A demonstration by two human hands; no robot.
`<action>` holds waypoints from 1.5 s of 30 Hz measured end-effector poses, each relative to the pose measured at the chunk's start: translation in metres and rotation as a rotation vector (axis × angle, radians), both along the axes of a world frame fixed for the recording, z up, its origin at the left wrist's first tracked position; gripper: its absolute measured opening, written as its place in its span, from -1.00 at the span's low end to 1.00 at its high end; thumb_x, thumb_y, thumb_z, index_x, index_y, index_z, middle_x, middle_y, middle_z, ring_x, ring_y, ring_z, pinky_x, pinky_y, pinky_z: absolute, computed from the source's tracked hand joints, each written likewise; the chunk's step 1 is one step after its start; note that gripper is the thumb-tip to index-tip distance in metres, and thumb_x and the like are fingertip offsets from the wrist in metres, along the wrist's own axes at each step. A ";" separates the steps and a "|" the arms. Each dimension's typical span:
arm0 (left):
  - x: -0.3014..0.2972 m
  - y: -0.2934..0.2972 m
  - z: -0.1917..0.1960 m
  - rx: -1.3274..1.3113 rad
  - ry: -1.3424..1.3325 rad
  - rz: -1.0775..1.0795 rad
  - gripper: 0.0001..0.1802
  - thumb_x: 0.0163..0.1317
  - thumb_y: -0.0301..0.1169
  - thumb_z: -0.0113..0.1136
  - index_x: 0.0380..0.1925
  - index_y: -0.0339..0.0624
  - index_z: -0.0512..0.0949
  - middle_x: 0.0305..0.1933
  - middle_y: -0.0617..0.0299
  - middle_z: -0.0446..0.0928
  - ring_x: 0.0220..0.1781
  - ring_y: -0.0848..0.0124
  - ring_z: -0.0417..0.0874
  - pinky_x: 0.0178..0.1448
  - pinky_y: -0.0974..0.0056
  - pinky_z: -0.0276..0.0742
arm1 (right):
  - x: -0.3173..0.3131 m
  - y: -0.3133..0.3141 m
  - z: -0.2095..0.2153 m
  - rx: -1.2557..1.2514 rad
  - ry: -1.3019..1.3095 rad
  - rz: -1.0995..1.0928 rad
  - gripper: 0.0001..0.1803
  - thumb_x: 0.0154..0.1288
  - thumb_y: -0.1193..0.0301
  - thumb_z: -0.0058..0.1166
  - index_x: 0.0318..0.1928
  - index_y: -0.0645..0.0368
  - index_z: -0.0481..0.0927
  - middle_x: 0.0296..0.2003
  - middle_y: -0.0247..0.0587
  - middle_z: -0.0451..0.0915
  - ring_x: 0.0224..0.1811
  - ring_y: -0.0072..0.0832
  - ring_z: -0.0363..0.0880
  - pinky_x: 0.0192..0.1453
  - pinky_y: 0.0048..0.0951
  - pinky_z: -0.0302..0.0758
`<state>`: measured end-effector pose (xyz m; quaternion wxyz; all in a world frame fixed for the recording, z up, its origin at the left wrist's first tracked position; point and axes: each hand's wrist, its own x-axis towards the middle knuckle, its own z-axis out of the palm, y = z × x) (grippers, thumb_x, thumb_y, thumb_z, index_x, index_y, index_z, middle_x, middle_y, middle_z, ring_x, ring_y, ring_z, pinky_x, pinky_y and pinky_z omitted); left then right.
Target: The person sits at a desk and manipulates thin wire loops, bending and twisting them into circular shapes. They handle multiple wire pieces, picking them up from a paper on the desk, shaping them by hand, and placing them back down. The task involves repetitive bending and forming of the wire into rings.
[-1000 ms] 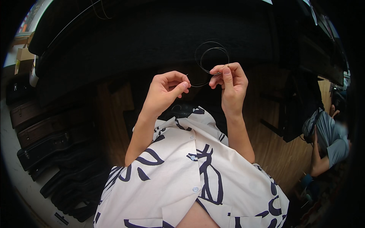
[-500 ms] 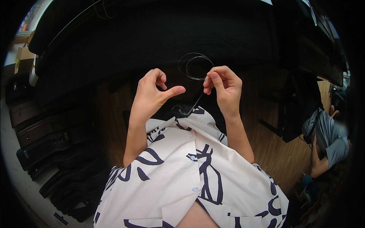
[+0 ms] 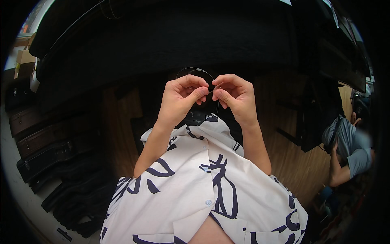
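Note:
A thin metal instrument string (image 3: 195,68), wound in loose loops, is held up in front of my chest. My left hand (image 3: 174,99) is closed, its thumb and fingertips pinching the coil. Close beside it, my right hand (image 3: 242,97) also pinches the string, near a small brass-coloured end that its fingers partly cover. The fingertips of both hands nearly meet. A thin strand hangs below the right hand, and part of the loops is hidden behind the left fingers.
A wide black surface (image 3: 183,38) stretches across the far side, with thin wire loops (image 3: 109,11) at its far left. Dark instrument cases (image 3: 44,136) stand in a row on the left. On the right, a person in grey (image 3: 349,150) sits beyond a black frame (image 3: 298,128), over wooden floor (image 3: 280,158).
My left hand has moved right and closed on the coil. My right hand has shifted slightly down and left, and the loops have moved left with it.

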<state>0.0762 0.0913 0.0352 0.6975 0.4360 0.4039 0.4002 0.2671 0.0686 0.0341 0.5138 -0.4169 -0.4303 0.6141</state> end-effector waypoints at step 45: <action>-0.022 0.007 0.007 0.170 0.386 -0.127 -0.78 0.20 -0.54 0.40 -0.13 -0.28 0.72 -0.28 0.25 0.69 -0.31 0.59 0.64 -0.19 0.51 0.57 | 0.016 0.002 0.000 -0.073 -0.184 0.123 -0.73 0.38 0.70 -0.06 -0.04 0.29 0.67 -0.43 -0.31 0.58 -0.54 -0.71 0.49 -0.42 -0.67 0.48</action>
